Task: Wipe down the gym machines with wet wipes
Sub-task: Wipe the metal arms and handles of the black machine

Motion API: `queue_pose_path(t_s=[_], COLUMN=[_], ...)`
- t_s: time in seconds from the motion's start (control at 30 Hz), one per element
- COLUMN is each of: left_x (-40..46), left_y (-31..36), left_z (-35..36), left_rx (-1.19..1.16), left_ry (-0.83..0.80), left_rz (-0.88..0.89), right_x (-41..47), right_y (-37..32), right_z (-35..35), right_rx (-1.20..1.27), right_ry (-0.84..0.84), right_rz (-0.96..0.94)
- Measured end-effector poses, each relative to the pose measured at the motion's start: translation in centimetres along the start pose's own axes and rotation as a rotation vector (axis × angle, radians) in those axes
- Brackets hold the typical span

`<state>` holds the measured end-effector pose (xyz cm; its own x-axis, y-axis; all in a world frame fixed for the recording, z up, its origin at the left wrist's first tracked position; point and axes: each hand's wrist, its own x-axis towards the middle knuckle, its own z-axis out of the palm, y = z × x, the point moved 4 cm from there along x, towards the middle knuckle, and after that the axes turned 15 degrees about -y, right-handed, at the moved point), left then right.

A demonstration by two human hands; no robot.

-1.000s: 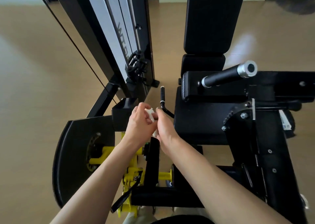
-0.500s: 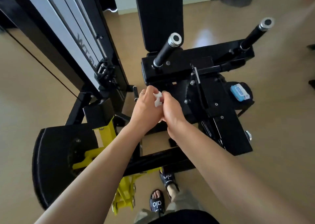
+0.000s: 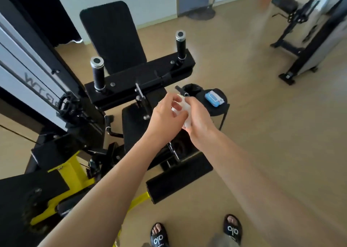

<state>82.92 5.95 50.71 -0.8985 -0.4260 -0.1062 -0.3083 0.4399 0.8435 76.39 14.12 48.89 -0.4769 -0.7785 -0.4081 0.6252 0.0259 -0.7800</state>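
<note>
A black gym machine [image 3: 140,79] with a padded backrest and two upright handles stands in front of me. Above its seat, my left hand [image 3: 165,115] and my right hand [image 3: 199,117] meet and both hold a crumpled white wet wipe [image 3: 183,108] between their fingers. A blue pack of wipes [image 3: 214,98] lies on a small black stool [image 3: 217,111] just right of my hands.
The weight stack tower [image 3: 37,62] rises at the left, with yellow frame parts [image 3: 71,173] below it. A black-lined bin [image 3: 192,89] sits beside the stool. Another machine [image 3: 308,27] stands at the far right. My sandalled feet [image 3: 232,228] are on the beige floor.
My view has swung right and back from the machine, bringing the stool and wipe pack nearer the centre. Both hands stay together on the wipe and have shifted rightward over the seat.
</note>
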Motion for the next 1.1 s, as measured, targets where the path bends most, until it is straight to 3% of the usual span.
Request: queue_pose_path(t_s=[0.1,0.27,0.43,0.67,0.8,1.1], left_x=[2.7,7.9,12.0,19.7,25.2,32.1], left_y=[3.3,7.1,9.1,8.1,7.1,6.9], left_z=[4.9,13.4,18.3,18.2,17.5,12.7], left_rx=[0.082,0.142,0.166,0.083,-0.129,-0.596], left_ry=[-0.035,-0.065,-0.099,-0.039,-0.017,0.076], left_rz=[0.015,-0.087,-0.189,-0.321,-0.368,-0.481], right_x=[-0.4,-0.2,0.7,7.3,12.0,20.2], right_y=[-1.8,-4.6,-6.8,-10.4,-13.5,-19.5], right_z=[-6.8,-18.1,-24.6,-26.5,-28.1,-27.1], right_rx=[0.124,0.118,0.200,0.136,0.047,-0.456], right_ry=[0.012,-0.002,-0.051,-0.116,-0.075,-0.314], right_rz=[0.015,0.044,0.141,0.231,0.242,0.055])
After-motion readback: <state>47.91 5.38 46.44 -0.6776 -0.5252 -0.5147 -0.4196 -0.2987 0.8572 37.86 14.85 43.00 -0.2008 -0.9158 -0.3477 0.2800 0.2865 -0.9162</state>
